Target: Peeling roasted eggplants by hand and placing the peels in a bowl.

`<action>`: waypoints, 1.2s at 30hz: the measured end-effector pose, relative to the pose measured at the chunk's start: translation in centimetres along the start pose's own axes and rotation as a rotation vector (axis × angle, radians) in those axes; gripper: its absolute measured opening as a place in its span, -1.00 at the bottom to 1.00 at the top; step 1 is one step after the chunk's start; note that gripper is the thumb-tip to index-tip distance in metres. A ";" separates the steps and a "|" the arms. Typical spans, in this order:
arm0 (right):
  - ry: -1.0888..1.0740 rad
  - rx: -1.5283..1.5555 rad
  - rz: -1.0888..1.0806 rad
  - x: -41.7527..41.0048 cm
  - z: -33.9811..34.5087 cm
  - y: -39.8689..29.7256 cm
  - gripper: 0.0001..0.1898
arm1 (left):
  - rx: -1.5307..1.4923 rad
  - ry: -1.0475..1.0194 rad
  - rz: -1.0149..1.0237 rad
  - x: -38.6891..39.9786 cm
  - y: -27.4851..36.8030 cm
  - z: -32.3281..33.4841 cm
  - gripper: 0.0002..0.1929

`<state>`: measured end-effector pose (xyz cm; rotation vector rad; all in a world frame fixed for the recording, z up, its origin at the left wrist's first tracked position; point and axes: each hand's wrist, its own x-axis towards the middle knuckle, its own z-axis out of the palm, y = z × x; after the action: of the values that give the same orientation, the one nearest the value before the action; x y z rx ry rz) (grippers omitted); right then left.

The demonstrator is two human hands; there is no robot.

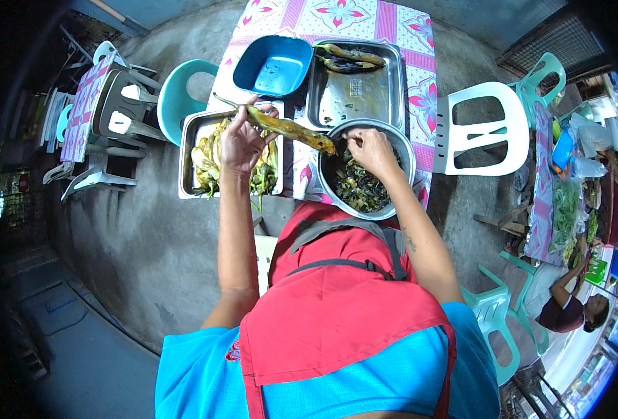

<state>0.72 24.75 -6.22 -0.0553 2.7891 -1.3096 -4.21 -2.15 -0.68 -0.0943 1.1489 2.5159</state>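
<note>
My left hand [242,137] grips a peeled, roasted eggplant [293,129] near its stem end. The eggplant's browned lower end reaches over the rim of a round metal pot [366,213]. Over that pot is my right hand [367,149], with fingers curled and thumb and forefinger pinched near the eggplant's tip. Whether a scrap of skin is between those fingers is unclear. Charred eggplant peelings [364,183] fill the pot's bottom. Under my left hand, a metal tray [184,173] holds several peeled eggplants [206,157], partly hidden by my wrist.
Behind the pot, another metal tray [353,107] holds dark, unpeeled eggplants [351,57]. A blue plastic basin [275,68] is beside it on the patterned tablecloth [419,105]. A white chair [484,128] stands right, a teal chair [175,99] left. People sit at another table [539,209] far right.
</note>
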 end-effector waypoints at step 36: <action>-0.608 0.631 0.173 -0.1 2.2 1.3 -0.81 | -0.145 -0.183 0.013 -0.4 -0.8 -0.8 -0.35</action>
<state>1.01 23.94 -8.61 -0.1466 1.7725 -1.6999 -3.60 -2.40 -1.74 0.1042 0.8984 2.5553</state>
